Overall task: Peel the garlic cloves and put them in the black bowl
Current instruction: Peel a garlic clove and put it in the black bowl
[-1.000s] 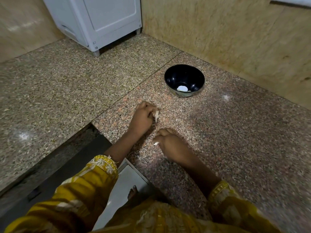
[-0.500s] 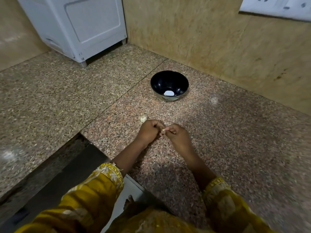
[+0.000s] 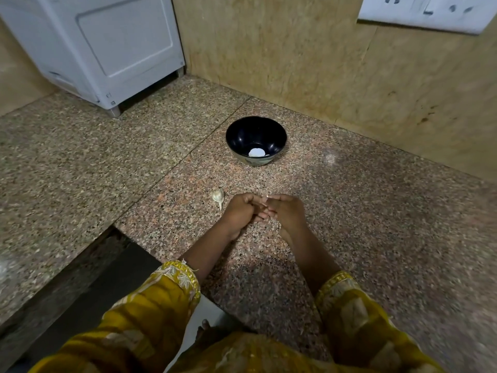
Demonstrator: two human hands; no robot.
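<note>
My left hand (image 3: 238, 211) and my right hand (image 3: 285, 211) meet fingertip to fingertip low over the granite counter (image 3: 363, 224). Their curled fingers pinch a small garlic clove (image 3: 267, 196) between them; only a pale tip shows. An unpeeled garlic clove (image 3: 217, 196) lies on the counter just left of my left hand. The black bowl (image 3: 239, 138) stands beyond the hands, near the wall, with one white peeled clove (image 3: 256, 152) at its bottom.
A white appliance (image 3: 102, 49) stands at the back left. A tan wall (image 3: 322, 63) with a white switch plate (image 3: 430, 12) runs behind the bowl. The counter drops off at a dark edge (image 3: 88, 273) at the lower left.
My left hand has let go of the unpeeled clove, which now lies on the counter. Both hands have come together on the small clove that my right hand held.
</note>
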